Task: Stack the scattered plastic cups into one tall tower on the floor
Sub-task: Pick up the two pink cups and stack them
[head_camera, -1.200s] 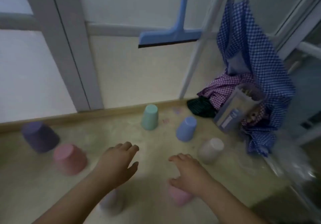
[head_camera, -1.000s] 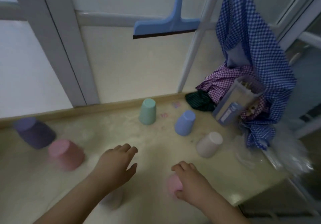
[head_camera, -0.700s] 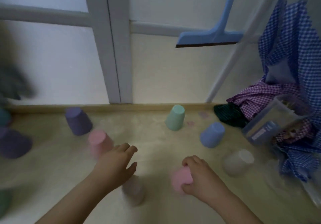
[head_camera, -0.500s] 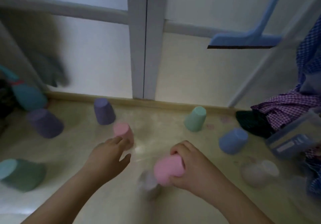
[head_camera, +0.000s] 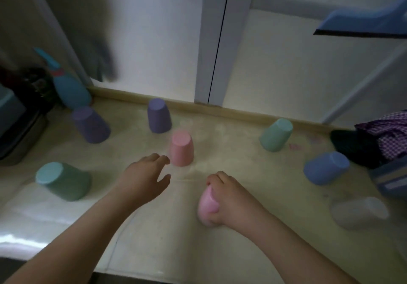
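Several upside-down plastic cups are scattered over the pale floor. My right hand (head_camera: 229,195) is shut on a pink cup (head_camera: 206,205) low in the middle. My left hand (head_camera: 143,177) is open, its fingertips just short of a second pink cup (head_camera: 181,147). Two purple cups (head_camera: 159,118) (head_camera: 90,124) stand further back on the left, and a teal cup (head_camera: 62,181) sits at the near left. On the right are a mint cup (head_camera: 275,134), a blue cup (head_camera: 326,168) and a whitish cup (head_camera: 359,212).
A white door frame (head_camera: 211,41) and a wooden skirting (head_camera: 242,113) close off the back. A blue squeegee head (head_camera: 361,22) hangs at the upper right. Checked cloth (head_camera: 389,134) and a dark garment lie at the right edge. A teal bottle (head_camera: 69,87) and dark containers stand at the left.
The view has swung left, bringing the purple and teal cups into sight. My right hand has closed on the pink cup and lifted it. My left hand has reached toward the other pink cup.
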Demonstrator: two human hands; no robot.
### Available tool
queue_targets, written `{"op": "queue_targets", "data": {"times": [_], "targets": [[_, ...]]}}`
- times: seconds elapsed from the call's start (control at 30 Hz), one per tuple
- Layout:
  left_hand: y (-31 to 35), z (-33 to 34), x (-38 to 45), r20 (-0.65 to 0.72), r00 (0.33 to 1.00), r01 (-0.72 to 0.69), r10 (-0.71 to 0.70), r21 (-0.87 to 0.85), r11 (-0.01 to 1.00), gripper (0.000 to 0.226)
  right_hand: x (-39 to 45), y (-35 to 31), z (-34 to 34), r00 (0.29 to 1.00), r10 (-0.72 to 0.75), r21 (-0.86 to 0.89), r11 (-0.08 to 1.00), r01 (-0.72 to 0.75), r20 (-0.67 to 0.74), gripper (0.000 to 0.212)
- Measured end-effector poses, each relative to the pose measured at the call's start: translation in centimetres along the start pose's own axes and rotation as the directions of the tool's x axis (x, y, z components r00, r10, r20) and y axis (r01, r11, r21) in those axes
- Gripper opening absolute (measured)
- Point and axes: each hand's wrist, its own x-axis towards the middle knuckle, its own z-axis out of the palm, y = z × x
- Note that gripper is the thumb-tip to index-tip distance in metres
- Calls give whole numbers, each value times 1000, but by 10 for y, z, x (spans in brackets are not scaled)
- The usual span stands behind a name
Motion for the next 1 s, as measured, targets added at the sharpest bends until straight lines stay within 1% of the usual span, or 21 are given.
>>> {"op": "queue_targets", "data": {"times": [0.1,0.2,0.23,0.3,0.37,0.43,0.53,0.6,0.67,0.73,0.83,0.87,0.93,1.0], "targets": [[2,3,8,-7,1000,-10,10,-28,1000,42,-4,-1,5,1000,-4,3,1000,4,-16,58],[3,8,28,-17,999,-42,41,-70,997,57,-6,-1,8,999,-6,18,1000,7,-45,62],[2,10,38,-11,999,-50,49,-89,995,64,-6,-1,8,999,-10,30,999,11,-52,69],[2,13,60,3,998,-60,61,-140,988,79,-10,2,5,999,-4,57,998,7,-53,91],[3,18,81,18,999,-27,30,-179,984,86,-16,3,-1,995,60,156,987,-46,-82,107],[4,24,97,71,997,44,-31,-193,980,82,-24,5,-8,980,147,289,952,-102,-136,109],[-4,28,105,118,991,85,-56,-253,964,64,-39,14,-13,948,263,418,892,-169,-177,101],[-10,20,103,130,991,74,-40,-263,962,56,-46,23,-12,928,317,458,866,-201,-193,97],[-8,1,98,103,995,44,-17,-265,963,51,-51,30,-11,918,339,461,861,-214,-207,107],[4,-23,86,56,998,13,3,-278,961,54,-55,36,-10,905,362,481,848,-222,-221,114],[36,-68,59,-14,999,-37,34,-313,949,68,-58,39,-15,902,344,510,843,-174,-262,106],[47,-82,48,-33,997,-77,70,-320,944,68,-58,39,-17,902,329,505,849,-152,-280,99],[69,-106,26,-66,986,-164,151,-314,935,64,-61,41,-22,898,309,502,856,-119,-314,75],[90,-120,6,-71,977,-214,202,-307,927,62,-65,43,-27,893,286,490,868,-87,-348,63]]}}
